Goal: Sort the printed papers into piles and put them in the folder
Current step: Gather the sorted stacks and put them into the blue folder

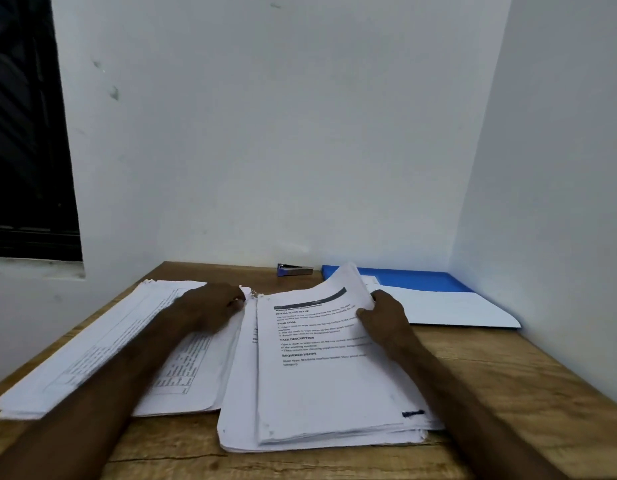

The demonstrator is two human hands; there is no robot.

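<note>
Two stacks of printed papers lie on the wooden table (508,375). The left pile (102,344) shows tables of text, and my left hand (213,306) rests on its far right part with fingers curled downward. The right pile (321,386) carries a page with bold headings. My right hand (383,317) grips the far right edge of its top sheets and lifts them, so the corner curls upward. An open blue folder (432,280) with a white sheet inside lies at the back right.
A small blue and silver stapler (295,270) sits at the table's back edge, left of the folder. White walls close the back and right sides. A dark window (23,133) is at the left.
</note>
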